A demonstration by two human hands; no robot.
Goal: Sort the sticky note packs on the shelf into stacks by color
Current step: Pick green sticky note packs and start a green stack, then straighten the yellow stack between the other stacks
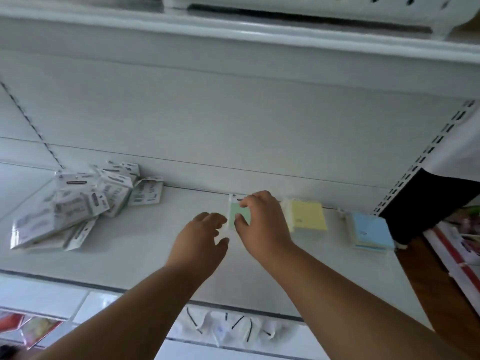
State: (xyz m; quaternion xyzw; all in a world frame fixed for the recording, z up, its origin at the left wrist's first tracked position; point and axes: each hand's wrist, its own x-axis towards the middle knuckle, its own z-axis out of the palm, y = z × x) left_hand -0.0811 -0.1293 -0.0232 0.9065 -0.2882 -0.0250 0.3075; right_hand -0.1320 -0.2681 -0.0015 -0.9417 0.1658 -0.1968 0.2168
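Note:
A green sticky note pack (240, 213) lies at the back of the white shelf (130, 245). My right hand (262, 222) rests on it, thumb and fingers pinching its near edge. My left hand (201, 239) hovers just left of the pack, fingers apart and holding nothing. To the right lie a yellow stack (307, 216) and a blue stack (371, 233). A jumbled heap of packs (78, 203), showing their white printed backs, sits at the left of the shelf.
Another person's arm in a black sleeve (426, 203) reaches in at the right, by the blue stack. A slotted upright (426, 154) stands at the right. An upper shelf (233, 35) hangs overhead. Packaged goods (33, 326) show below the shelf's front edge.

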